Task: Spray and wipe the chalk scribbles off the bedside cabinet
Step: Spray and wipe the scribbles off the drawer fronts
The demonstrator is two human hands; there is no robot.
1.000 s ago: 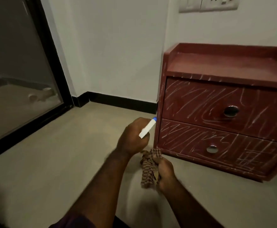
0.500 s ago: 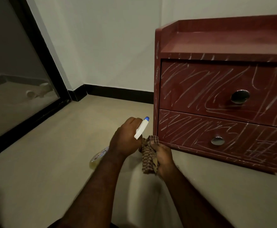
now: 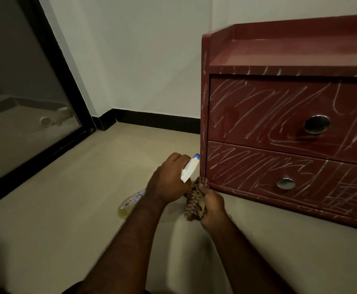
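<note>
A dark red bedside cabinet (image 3: 258, 60) stands at the right, and white chalk scribbles (image 3: 258, 115) cover the fronts of both drawers. My left hand (image 3: 169, 181) grips a spray bottle (image 3: 190, 168) whose white head and blue nozzle point at the cabinet's lower left corner, while its yellowish body sticks out below my wrist. My right hand (image 3: 212, 205) holds a bunched brown checked cloth (image 3: 194, 200) just in front of the cabinet's bottom edge. The two hands are close together, low over the floor.
Beige floor (image 3: 67, 209) stretches to the left and towards me. A black-framed glass door (image 3: 52, 81) fills the left side. White walls with a black skirting (image 3: 156, 122) meet in the corner behind. Each drawer has a round metal knob (image 3: 317, 124).
The view has come closer to the cabinet and lower. Both hands stay together near its lower left corner, still holding the bottle and the cloth.
</note>
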